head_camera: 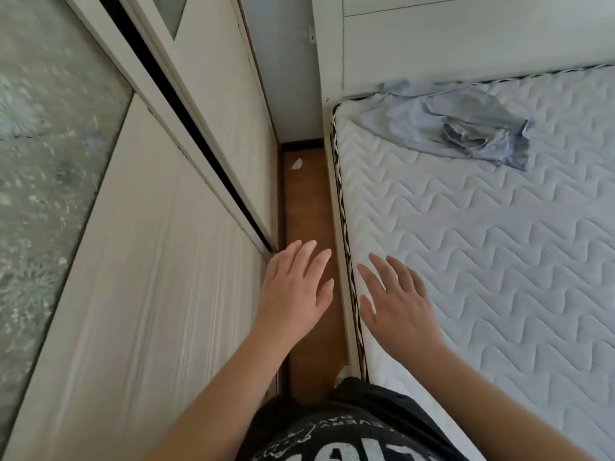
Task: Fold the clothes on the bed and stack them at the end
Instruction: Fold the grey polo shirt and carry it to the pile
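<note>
A crumpled light blue garment lies at the head of the bed, close to the white headboard. The bare quilted mattress fills the right half of the view. My left hand hovers over the narrow floor gap beside the bed, fingers straight and spread, holding nothing. My right hand is held over the near left edge of the mattress, fingers also spread and empty. Both hands are far short of the garment.
A white sliding wardrobe with a patterned glass panel runs along the left. Between it and the bed frame is a narrow strip of brown floor with a small white scrap at the far end.
</note>
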`<state>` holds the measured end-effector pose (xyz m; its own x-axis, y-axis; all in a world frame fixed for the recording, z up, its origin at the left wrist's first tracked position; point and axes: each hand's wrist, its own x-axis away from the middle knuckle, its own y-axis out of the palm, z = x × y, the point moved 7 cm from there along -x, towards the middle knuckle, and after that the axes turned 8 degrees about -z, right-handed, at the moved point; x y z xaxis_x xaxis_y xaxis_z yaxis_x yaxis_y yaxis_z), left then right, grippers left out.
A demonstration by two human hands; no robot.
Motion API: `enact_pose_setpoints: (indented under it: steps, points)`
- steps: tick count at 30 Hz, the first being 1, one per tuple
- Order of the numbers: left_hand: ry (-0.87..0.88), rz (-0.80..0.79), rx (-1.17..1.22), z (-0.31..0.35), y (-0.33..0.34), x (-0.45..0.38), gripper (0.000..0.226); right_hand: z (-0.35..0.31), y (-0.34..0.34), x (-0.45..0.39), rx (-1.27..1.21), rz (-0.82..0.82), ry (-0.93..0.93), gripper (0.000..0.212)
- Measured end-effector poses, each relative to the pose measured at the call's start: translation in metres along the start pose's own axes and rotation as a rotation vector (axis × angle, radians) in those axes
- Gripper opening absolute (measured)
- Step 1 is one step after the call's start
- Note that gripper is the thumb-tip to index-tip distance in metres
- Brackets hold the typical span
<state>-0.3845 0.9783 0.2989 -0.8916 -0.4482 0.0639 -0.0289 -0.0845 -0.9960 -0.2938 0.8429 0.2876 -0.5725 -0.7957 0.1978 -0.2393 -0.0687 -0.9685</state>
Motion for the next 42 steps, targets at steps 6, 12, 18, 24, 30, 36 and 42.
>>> enact_pose_setpoints:
  steps: [6,12,18,24,30,36,42]
  points:
    - [-0.075,-0.086,0.011,-0.046,-0.016,-0.041,0.051,-0.009,-0.019,-0.070,-0.007,0.018,-0.063,0.054]
    - [-0.036,-0.033,0.066,-0.075,-0.019,-0.137,0.050,-0.011,-0.031,-0.146,-0.011,0.056,-0.013,0.049]
    - [0.148,0.065,0.068,-0.068,-0.051,-0.262,0.047,0.026,-0.060,-0.212,-0.047,0.106,0.217,0.049]
    - [0.296,0.014,0.072,-0.057,-0.048,-0.314,0.047,0.057,-0.076,-0.242,-0.083,0.090,0.381,0.051]
    - [0.425,-0.029,0.079,-0.029,-0.044,-0.363,0.049,0.110,-0.084,-0.264,-0.106,0.094,0.508,0.052]
    - [0.569,-0.087,-0.032,0.006,-0.030,-0.435,0.050,0.172,-0.090,-0.308,-0.175,0.147,0.611,0.051]
    - [0.686,-0.102,-0.137,0.021,-0.036,-0.497,0.049,0.204,-0.103,-0.349,-0.213,0.163,0.670,0.053]
